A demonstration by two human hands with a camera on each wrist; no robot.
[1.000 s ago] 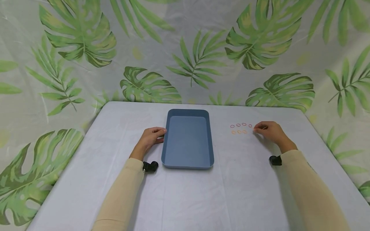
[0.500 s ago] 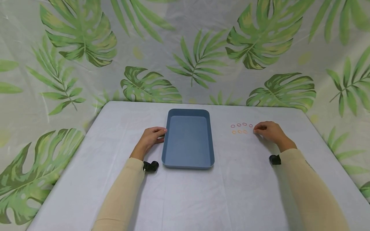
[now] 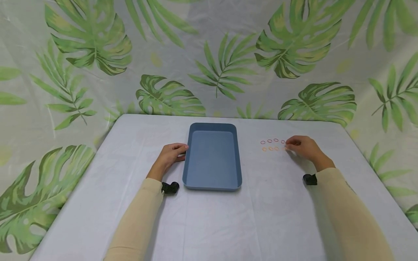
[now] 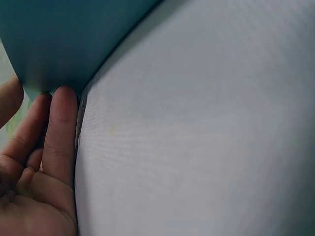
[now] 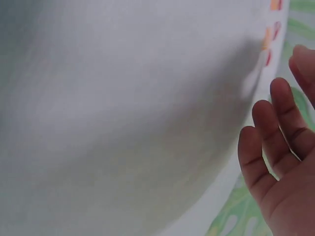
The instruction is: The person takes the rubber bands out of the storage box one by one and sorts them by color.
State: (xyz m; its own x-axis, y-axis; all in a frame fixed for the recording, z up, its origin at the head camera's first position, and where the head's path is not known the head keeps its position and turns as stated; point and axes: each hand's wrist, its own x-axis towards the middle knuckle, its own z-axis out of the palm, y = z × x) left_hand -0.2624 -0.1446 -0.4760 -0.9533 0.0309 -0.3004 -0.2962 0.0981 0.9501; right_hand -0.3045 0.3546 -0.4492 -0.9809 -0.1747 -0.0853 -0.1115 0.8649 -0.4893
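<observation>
A blue rectangular tray (image 3: 213, 159) rests on the white table. Straight fingers of my left hand (image 3: 169, 154) touch its left outer wall, and in the left wrist view the thumb lies by the rim. At the right, small thin rubber bands lie in two rows: red ones (image 3: 269, 141) behind, orange ones (image 3: 270, 149) in front. My right hand (image 3: 303, 148) is at the right end of the rows, fingertips beside the last orange band (image 3: 283, 149). In the right wrist view its fingers are loosely bent; the bands (image 5: 267, 38) show small and blurred.
A white cloth (image 3: 212, 224) covers the table. Behind it hangs a leaf-patterned curtain (image 3: 222, 72). A small black camera (image 3: 170, 187) sits at the left wrist, another black camera (image 3: 310, 179) at the right. The tray walls are raised around its flat bottom.
My right hand has shifted slightly up and left. A further orange band now shows on the table by its fingertips, at the end of the front row. Left hand and tray stay put.
</observation>
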